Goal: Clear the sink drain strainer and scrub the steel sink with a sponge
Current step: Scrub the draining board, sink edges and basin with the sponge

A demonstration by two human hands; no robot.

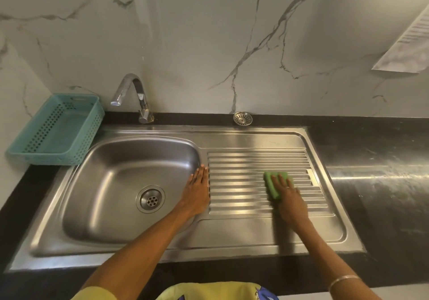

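Sponge [276,184] flat on ribbed drainboard [255,160], pressed under right hand [290,199], fingers straight. Left hand [197,193] flat at basin [116,183] rim, fingers straight. Scrub along grooves, steady pressure.

Both forearms are bare from the elbow down, with no sleeves reaching the wrists. The left hand [197,195] wears no ring or band that shows. The right hand [293,203] is likewise plain, but a thin, pale metal bangle [345,279] circles the right forearm near the bottom edge. A yellow garment [209,291] shows at the bottom, with a blue patch [267,294] on its right and a yellow fold at lower left.
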